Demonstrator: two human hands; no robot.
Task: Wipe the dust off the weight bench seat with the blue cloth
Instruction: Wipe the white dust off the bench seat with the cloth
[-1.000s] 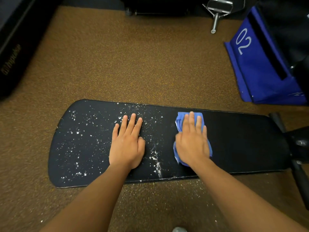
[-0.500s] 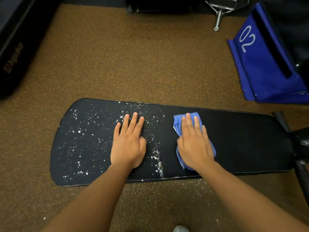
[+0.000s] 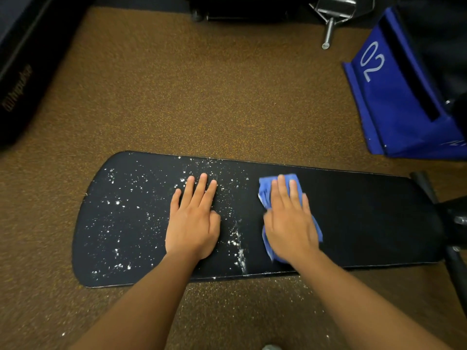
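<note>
Grip: right hand [image 3: 290, 221] flat, palm down, fingers extended, pressing the blue cloth [image 3: 265, 190] onto the weight bench seat [image 3: 366, 218]; not pinching it. Left hand [image 3: 193, 223] open and flat, holding nothing, bracing on the dusty half. Seat: long black pad, firm and smooth, clean right of the cloth. Cloth: bunched under the palm, edges showing at fingertips and wrist; soft, light, likely to ruck unless held by broad pressure. White dust [image 3: 237, 241] lies between the hands and leftward.
</note>
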